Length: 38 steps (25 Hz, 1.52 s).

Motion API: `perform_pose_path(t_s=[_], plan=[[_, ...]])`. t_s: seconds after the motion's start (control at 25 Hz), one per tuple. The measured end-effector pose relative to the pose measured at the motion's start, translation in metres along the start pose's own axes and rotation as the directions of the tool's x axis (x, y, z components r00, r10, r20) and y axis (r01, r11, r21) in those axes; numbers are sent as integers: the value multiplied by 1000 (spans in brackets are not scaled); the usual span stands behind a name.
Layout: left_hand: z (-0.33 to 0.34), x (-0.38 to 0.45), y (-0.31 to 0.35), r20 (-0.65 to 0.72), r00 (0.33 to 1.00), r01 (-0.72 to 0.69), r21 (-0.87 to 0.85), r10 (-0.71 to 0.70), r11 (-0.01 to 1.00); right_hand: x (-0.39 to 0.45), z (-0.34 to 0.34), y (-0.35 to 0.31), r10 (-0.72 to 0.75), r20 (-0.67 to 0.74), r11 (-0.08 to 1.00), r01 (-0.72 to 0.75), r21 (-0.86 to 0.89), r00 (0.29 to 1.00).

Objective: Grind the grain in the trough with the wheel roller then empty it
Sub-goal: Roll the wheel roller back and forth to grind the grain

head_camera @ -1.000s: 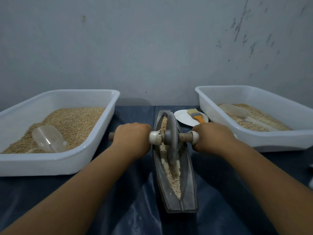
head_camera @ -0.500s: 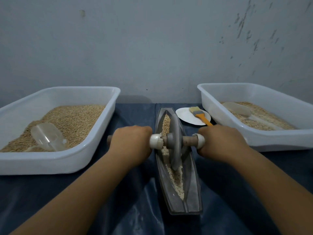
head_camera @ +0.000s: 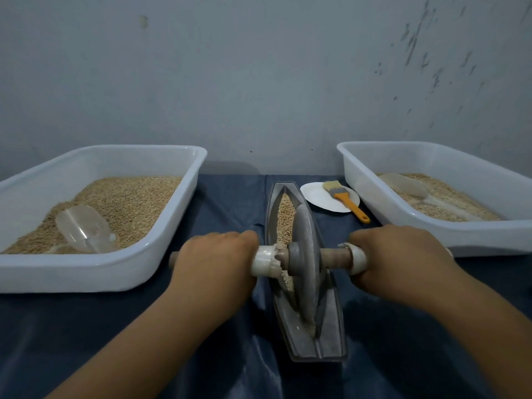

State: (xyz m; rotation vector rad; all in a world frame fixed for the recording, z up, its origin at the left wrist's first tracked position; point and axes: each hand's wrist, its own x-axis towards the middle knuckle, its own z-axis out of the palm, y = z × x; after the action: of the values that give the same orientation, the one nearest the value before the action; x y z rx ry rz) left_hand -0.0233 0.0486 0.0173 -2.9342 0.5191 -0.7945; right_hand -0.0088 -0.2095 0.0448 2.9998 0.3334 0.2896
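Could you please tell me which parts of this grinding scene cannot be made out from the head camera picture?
- The axle ends and finger grip: covered by the left hand and right hand.
- Grain under the wheel roller in the trough: hidden by the disc.
- The left tub and right tub: outer ends cut off by the frame edges.
- The scoop in the right tub: too faint to trace its handle.

Grain, trough and wheel roller at the desk's middle

A grey boat-shaped trough [head_camera: 331, 338] is laid lengthwise, near to far. Pale grain [head_camera: 285, 214] is heaped at its far end. The grey wheel roller [head_camera: 306, 263] is stood upright in the groove, near the trough's near half.
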Motion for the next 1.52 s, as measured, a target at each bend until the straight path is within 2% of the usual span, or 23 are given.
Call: perform_pose_path(t_s=[0.08,0.24,0.36,0.52,0.72,0.84,0.88,0.96,1.08,1.2,1.28,1.4,1.52], plan=[[9,19,1,77,991,113,11,-113,994,19,5,-3,23,5,998,-23,54,1000],[15,58,-2,184,973,140,7,-139,990,51,15,-5,62,100,985,-77,155,993],[8,41,3,102,987,122,15,-123,992,29,16,-2,61,59,987,-69,145,996],[-5,5,5,-82,995,-53,68,59,996,-13,13,6,15,-21,995,-13,95,1000],[13,39,2,94,988,122,21,-124,992,26,11,-3,48,32,993,-52,105,998],[15,58,0,175,972,161,-27,-154,987,49,12,-5,46,67,988,-55,145,997],[13,55,1,164,973,170,-27,-163,985,47,12,-5,49,59,988,-57,145,997],[11,33,4,52,989,138,-2,-138,990,29,11,-4,40,27,993,-43,111,999],[8,4,7,-108,994,-1,-2,0,1000,3,12,0,10,-42,999,-8,32,999],[15,7,3,-2,998,56,4,-56,998,9,10,-4,23,-85,1000,-24,-3,996],[21,26,1,51,987,150,15,-151,989,27,11,-9,38,-65,998,-36,44,997],[17,50,2,111,983,151,-10,-149,988,44,15,-8,73,-3,989,-72,127,997],[9,42,8,69,989,128,19,-129,992,28,18,-4,79,55,983,-86,161,995]])
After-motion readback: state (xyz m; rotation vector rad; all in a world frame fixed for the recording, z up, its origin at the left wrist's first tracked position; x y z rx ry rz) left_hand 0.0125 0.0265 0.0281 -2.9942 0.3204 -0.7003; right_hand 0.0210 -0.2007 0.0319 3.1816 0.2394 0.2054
